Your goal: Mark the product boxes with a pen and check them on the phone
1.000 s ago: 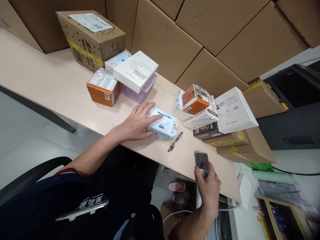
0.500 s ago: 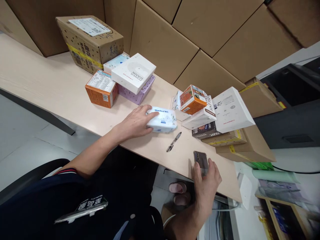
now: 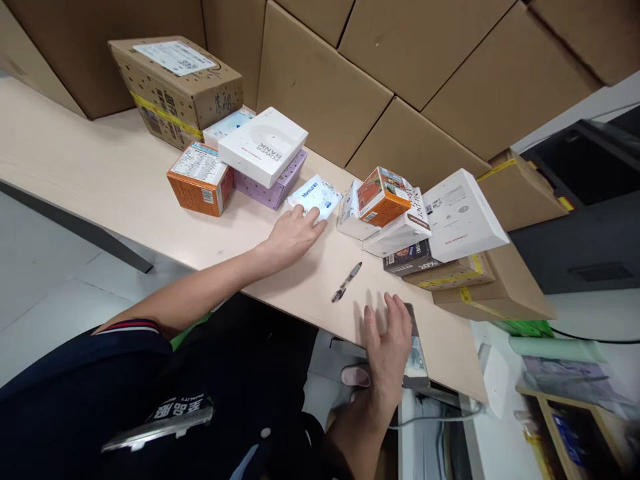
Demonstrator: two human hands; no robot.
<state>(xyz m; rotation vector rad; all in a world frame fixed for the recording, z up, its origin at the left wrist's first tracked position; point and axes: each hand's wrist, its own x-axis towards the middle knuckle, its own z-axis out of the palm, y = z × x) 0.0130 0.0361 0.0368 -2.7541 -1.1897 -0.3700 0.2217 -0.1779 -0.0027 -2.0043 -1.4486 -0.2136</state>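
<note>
My left hand [image 3: 295,237] reaches across the table with its fingers bent over the near edge of a white and blue soft tissue pack [image 3: 316,195] marked Manhua. The underside of that grip is hidden. My right hand [image 3: 390,340] is over the table's front edge, thumb and fingers apart. Beside it and partly behind it shows a flat dark object [image 3: 416,360] with a pale green patterned patch; my hand covers part of it, and I cannot tell its kind. A pen [image 3: 347,282] lies between my two hands.
On the left are an orange box [image 3: 200,183], a white power bank box [image 3: 265,147] on a purple box [image 3: 270,187], and a taped carton [image 3: 180,93]. Stacked boxes [image 3: 463,217] stand right, one small orange box [image 3: 384,197] on top. Large cartons [image 3: 320,87] wall the back.
My left hand and the tissue pack have moved away from me, towards the back cartons. My right hand has shifted left. The phone's camera side that showed earlier is out of sight.
</note>
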